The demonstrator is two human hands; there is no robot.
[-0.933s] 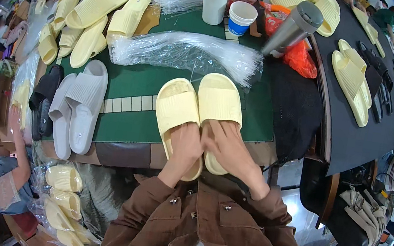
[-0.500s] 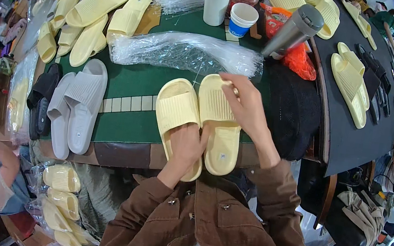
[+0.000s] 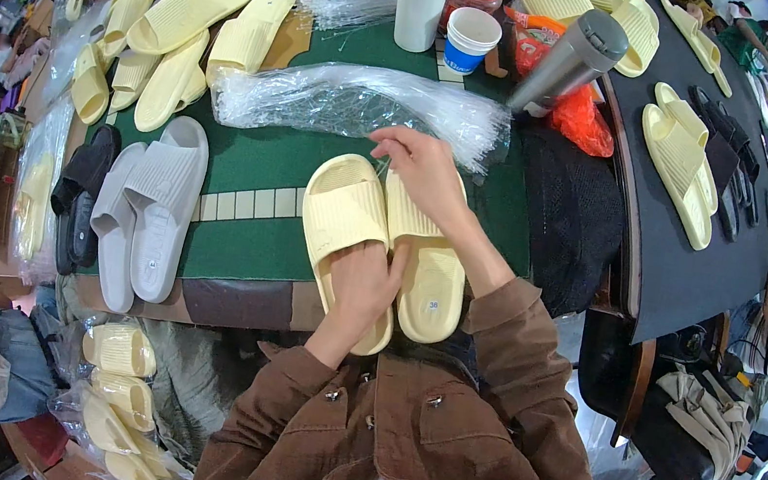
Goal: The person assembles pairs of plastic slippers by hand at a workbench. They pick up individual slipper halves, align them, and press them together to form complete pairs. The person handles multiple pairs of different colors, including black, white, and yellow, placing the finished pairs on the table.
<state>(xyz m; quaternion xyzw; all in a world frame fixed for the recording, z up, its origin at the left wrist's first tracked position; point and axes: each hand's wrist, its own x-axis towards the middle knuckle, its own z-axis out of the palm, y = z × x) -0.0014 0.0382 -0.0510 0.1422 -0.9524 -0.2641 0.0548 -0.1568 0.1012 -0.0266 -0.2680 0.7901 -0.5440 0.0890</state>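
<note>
Two yellow slides (image 3: 384, 240) lie side by side at the near edge of the green table (image 3: 257, 163), toes pointing away from the person. The heel of the left slide (image 3: 345, 235) is pressed down by the left hand (image 3: 363, 286), palm flat and fingers spread, so nothing is gripped. The right slide (image 3: 425, 265) lies just beside it, touching along the inner edge, with a small round sticker on its heel. Above its toe the right hand (image 3: 423, 172) is held with thumb and forefinger pinched narrowly together; what is pinched is too thin to be made out.

Just beyond the slides a bundle of clear plastic bags (image 3: 364, 105) is stretched across the table. A grey pair (image 3: 148, 207) is seen at the left, with black slides (image 3: 82, 188) beside it. More yellow slides (image 3: 177, 34) are heaped at the far left corner. A white cup (image 3: 423, 0), a blue-banded cup (image 3: 471, 41) and a grey flask (image 3: 571, 60) stand at the far edge.
</note>
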